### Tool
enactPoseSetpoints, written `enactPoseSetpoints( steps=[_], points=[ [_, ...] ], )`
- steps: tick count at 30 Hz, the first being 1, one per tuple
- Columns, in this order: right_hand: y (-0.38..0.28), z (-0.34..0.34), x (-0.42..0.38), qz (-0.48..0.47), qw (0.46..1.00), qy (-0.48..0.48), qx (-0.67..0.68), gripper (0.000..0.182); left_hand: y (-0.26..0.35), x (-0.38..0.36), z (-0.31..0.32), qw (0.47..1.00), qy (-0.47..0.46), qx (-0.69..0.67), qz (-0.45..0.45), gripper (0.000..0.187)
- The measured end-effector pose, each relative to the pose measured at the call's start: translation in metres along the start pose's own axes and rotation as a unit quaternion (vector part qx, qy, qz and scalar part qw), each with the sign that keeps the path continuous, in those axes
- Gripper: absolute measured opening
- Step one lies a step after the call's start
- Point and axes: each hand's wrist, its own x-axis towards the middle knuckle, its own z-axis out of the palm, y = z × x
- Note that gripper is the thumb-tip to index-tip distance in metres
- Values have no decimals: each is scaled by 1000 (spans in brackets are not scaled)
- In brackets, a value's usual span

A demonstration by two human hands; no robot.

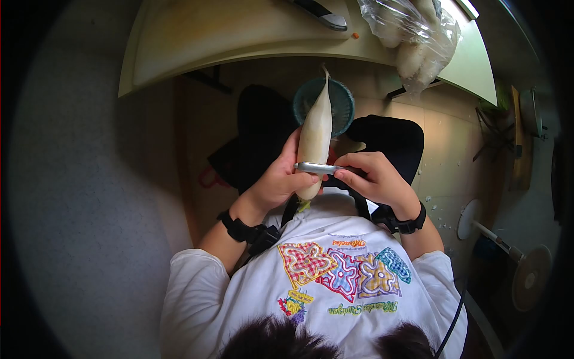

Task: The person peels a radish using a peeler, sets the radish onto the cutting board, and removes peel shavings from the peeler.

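A long white radish (317, 128) points away from my body, its thin root tip over a teal bin (342, 99) and its green stem end near my shirt. My left hand (281, 173) is wrapped round the lower part of the radish from the left. In my right hand (373, 173) is a metal peeler (317, 168), gripped between thumb and fingers. The peeler lies across the radish, its far end close to my left thumb.
Above stands a pale table (239, 42) with a dark-handled tool (326, 17), a small orange scrap (356, 36) and a plastic bag of radishes (412, 54) hanging over its edge. A white fan (531, 278) is at the right.
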Motion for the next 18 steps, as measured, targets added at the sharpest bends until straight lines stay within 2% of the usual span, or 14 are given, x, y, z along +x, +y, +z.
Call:
enactPoseSetpoints(
  steps=[5,7,14,16,18],
  points=[
    [-1,-3,0,-15,1000,4,-16,17,-3,1,1,1000,-4,10,23,94],
    [-1,-6,-1,-13,1000,0,-21,17,-1,-1,1,1000,-9,1,-14,93],
    [2,-8,-3,-6,1000,6,-21,18,-5,1,-1,1000,-6,-5,7,101],
    [-1,-4,-1,-11,1000,0,-18,17,-6,0,5,999,17,12,-26,100],
    [0,2,1,-7,1000,19,19,17,-8,2,4,1000,18,17,-20,100]
  ],
)
